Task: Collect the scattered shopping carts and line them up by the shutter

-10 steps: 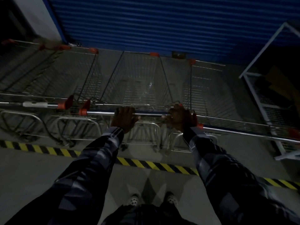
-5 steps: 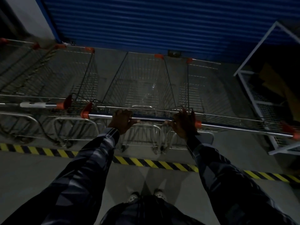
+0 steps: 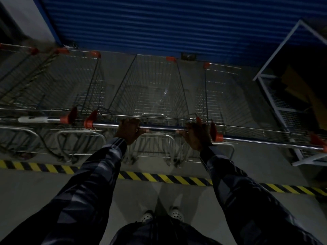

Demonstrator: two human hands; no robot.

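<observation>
Standing behind a row of carts facing the far blue shutter (image 3: 159, 23), we are seeing the left cart (image 3: 53, 82), then our left hand (image 3: 130, 130) and right hand (image 3: 196, 137) both curling round the handle (image 3: 162, 127) of the middle cart (image 3: 150, 89); the right cart (image 3: 221, 96) is sitting just beside it.

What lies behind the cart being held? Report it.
Behind the cart, the blue shutter stands closed, with bare floor between. Whatever is beyond the shutter is hidden.
</observation>
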